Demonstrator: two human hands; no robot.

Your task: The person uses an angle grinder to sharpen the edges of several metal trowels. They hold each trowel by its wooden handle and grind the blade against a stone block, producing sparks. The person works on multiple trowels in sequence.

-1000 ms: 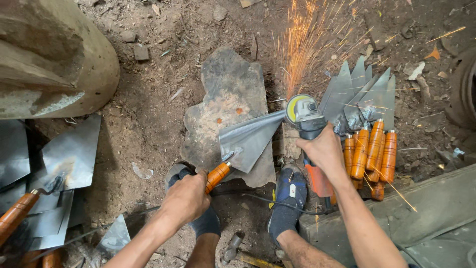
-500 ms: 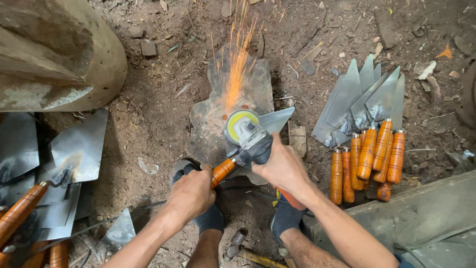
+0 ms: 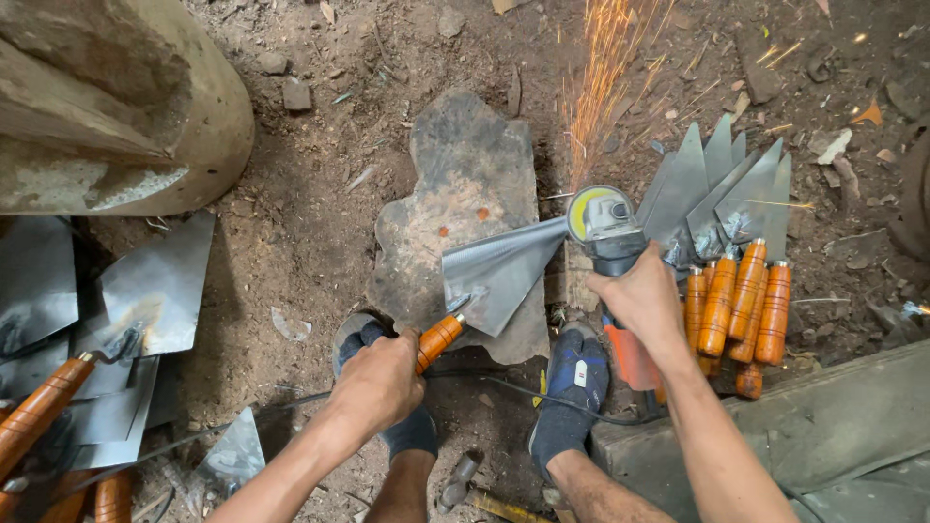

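Orange wood fills the left hand (image 3: 380, 385), which is wrapped tight round the handle of a grey steel trowel (image 3: 499, 271) low in the middle of the frame, its triangular blade lying flat on a rough grey slab of stone (image 3: 465, 165). The right hand (image 3: 641, 298) is clenched round the body of a dark angle grinder with a yellow-green disc (image 3: 599, 221), right of centre. Half a second ago the disc sat nearer the handle; now it has run out to the blade's far right edge, and the spray of orange sparks (image 3: 605, 77) has shifted right with it, toward the top of the frame. That suggests a pass along the edge is reaching its end. Two dark-socked feet (image 3: 572, 397) brace below. A fan of finished trowels (image 3: 731, 252) lies at right, more blades (image 3: 145, 291) at lower left, and a pale stone block (image 3: 107, 107) at upper left.
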